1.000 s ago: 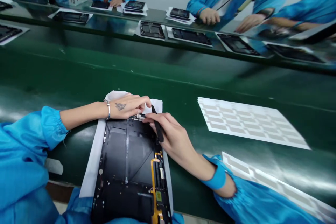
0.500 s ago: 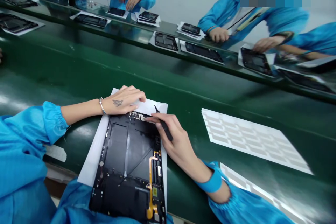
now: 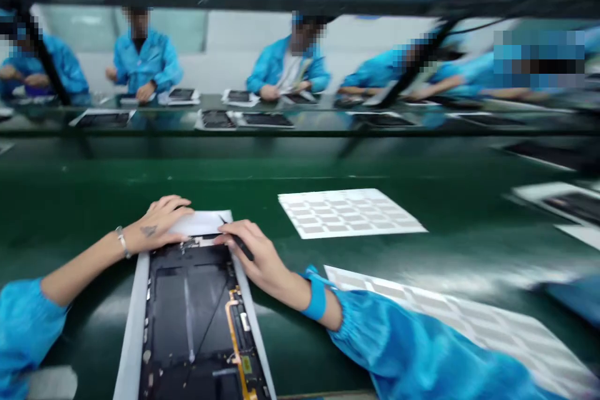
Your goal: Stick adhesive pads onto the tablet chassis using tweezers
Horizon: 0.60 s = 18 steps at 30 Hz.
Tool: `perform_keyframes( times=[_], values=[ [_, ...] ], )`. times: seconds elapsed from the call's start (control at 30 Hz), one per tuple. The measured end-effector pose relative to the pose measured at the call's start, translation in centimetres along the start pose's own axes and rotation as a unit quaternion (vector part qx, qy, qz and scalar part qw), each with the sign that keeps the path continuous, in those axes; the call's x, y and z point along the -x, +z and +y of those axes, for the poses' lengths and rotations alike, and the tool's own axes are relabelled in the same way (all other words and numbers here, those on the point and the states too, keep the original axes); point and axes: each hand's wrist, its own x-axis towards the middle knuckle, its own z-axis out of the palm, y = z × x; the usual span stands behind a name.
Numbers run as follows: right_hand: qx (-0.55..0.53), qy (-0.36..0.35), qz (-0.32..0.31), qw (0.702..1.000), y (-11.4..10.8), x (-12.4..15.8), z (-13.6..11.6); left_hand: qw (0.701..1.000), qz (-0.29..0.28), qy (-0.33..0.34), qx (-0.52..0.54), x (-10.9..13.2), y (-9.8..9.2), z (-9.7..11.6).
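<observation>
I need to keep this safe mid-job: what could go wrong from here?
The tool in the right hand could scratch or nudge the small parts at the device's far end.

The orange cable lies exposed along the device's right side and might be snagged.

The right sleeve appears close to the lower sheet and may drag it.

The bottom edge of view is cutting off the flat black rectangular device (image 3: 169, 319). The bare left hand (image 3: 160, 224) is covering its far left corner; the bare right hand (image 3: 262, 256) is hiding part of the slim black pointed tool (image 3: 244, 249). The puckered blue cloth sleeve (image 3: 412, 344) is hiding part of the nearer white, grey-patterned sheet (image 3: 473, 312). Blue-coated co-workers (image 3: 265, 67) are blurring.
</observation>
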Motion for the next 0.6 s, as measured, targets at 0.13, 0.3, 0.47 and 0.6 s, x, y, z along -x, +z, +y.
perform_keyframes(
  times=[0.13, 0.3, 0.47, 0.6],
  values=[
    [-0.065, 0.041, 0.068, 0.995, -0.1, -1.9, 0.4, 0.995, -0.005, -0.080, -0.053, -1.0, -0.9, -2.1],
    [-0.081, 0.031, 0.125, 0.988, -1.0, -2.9, 0.4, 0.997, 0.029, -0.047, -0.056, -2.0, -1.1, -2.5],
    [-0.040, -0.090, 0.118, 0.988, -0.9, -2.0, -0.8, 0.964, 0.113, -0.237, -0.039, -3.0, -4.8, -6.3],
    [-0.031, -0.160, 0.104, 0.981, -0.1, -0.9, -1.4, 0.877, 0.197, -0.431, -0.082, -3.9, -8.3, -10.6]
  ],
)
